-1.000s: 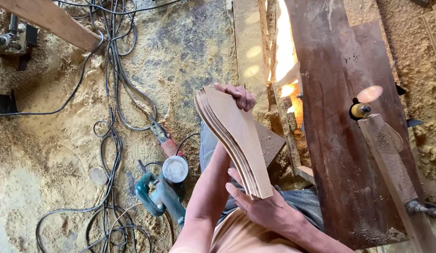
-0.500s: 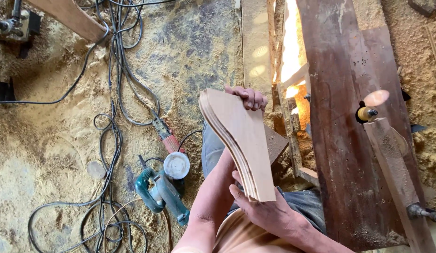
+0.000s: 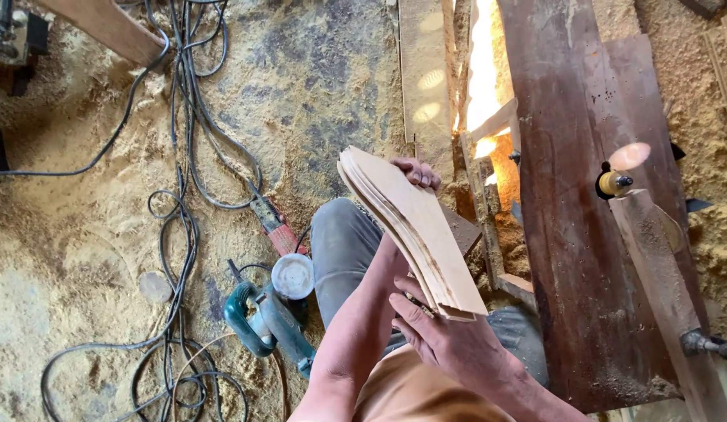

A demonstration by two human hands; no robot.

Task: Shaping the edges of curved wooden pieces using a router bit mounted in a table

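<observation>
Between both hands, left fingers [image 3: 417, 173] grip the wooden slats [image 3: 414, 227] at top, right fingers [image 3: 414, 312] seemingly clasp below.

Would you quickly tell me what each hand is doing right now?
Left hand: closed on the far end of the stack of thin wooden boards.
Right hand: closed on the near end of the same stack.

No pkgs, labels, signs or screens visible anywhere in this view.
</observation>
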